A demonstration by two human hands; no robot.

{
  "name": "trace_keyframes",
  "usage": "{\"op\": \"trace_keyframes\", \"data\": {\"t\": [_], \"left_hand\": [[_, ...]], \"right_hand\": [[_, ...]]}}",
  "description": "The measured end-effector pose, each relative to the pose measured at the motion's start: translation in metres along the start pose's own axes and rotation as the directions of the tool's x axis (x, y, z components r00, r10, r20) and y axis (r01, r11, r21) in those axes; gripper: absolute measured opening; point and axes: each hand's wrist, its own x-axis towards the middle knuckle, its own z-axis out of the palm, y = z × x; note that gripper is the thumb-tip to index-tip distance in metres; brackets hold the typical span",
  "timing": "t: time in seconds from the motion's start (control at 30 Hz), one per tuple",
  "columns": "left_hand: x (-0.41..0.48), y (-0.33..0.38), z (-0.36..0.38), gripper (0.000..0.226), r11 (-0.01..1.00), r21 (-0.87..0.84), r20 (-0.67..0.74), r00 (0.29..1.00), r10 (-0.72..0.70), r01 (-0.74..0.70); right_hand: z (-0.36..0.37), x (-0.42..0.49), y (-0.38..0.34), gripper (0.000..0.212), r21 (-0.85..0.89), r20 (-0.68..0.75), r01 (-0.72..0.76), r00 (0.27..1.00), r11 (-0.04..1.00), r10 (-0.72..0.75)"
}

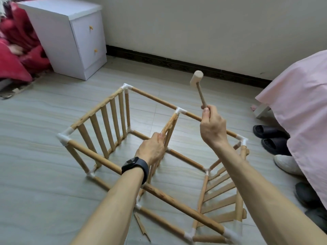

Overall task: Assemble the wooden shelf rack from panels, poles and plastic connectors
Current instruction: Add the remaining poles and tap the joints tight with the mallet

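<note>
The wooden shelf rack [99,154] lies on its side on the tiled floor, its poles joined by white plastic connectors [180,110]. Slatted panels stand at its left end [104,121], its middle and its right end [221,188]. My left hand [152,149], with a black watch on the wrist, grips the top rail of the middle panel [169,123]. My right hand [213,126] holds the handle of a small wooden mallet [196,79], raised above the far pole near the middle connector. The mallet head points up and away.
A white bedside cabinet [70,36] stands at the back left beside red bedding [16,50]. A pink bedspread [300,106] hangs at the right with black slippers [270,137] and other shoes under it. A wood splinter [141,227] lies on the floor near the rack.
</note>
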Motion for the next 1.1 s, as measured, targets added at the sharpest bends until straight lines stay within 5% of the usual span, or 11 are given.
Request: {"op": "trace_keyframes", "data": {"t": [0.07, 0.17, 0.3, 0.43, 0.57, 0.7, 0.9, 1.0, 1.1], "left_hand": [[0.002, -0.001, 0.001, 0.052, 1.0, -0.017, 0.0, 1.0, -0.002, 0.002], [0.004, -0.002, 0.002, 0.052, 1.0, -0.005, -0.01, 1.0, 0.006, -0.006], [0.006, -0.002, 0.003, 0.053, 1.0, 0.022, -0.012, 1.0, 0.014, -0.014], [0.005, -0.003, 0.003, 0.053, 0.999, 0.036, -0.008, 1.0, 0.014, -0.014], [0.004, 0.0, 0.0, 0.053, 0.998, 0.062, -0.016, 1.0, 0.021, -0.02], [0.002, 0.002, -0.001, 0.053, 0.998, 0.064, -0.024, 0.999, 0.023, -0.021], [-0.004, 0.007, -0.009, 0.053, 0.993, 0.109, 0.062, 0.998, 0.031, -0.038], [0.001, -0.002, -0.046, 0.057, 0.889, 0.396, 0.09, 0.973, 0.21, -0.229], [0.018, -0.026, -0.104, 0.042, 0.699, 0.693, -0.132, 0.921, 0.367, -0.179]], "right_hand": [[0.013, 0.003, -0.001, 0.031, -0.015, -0.013, -0.002, 1.0, 1.0, 0.002], [0.026, 0.007, 0.009, 0.034, -0.316, 0.261, -0.102, 0.946, 0.943, 0.19], [0.031, 0.005, 0.012, 0.033, -0.121, 0.063, -0.088, 0.993, 0.989, 0.096], [0.029, 0.007, 0.014, 0.036, -0.336, 0.252, -0.116, 0.945, 0.935, 0.208], [0.029, -0.001, 0.009, 0.031, -0.084, 0.013, -0.071, 0.997, 0.994, 0.072], [0.026, -0.004, 0.017, 0.037, -0.359, 0.26, -0.146, 0.933, 0.922, 0.249], [0.025, -0.011, 0.011, 0.035, -0.183, 0.191, -0.166, 0.961, 0.969, 0.201], [0.036, -0.01, -0.002, 0.022, -0.106, 0.189, -0.142, 0.969, 0.984, 0.16], [0.055, -0.003, -0.021, 0.022, -0.041, 0.219, -0.104, 0.969, 0.994, 0.111]]}}
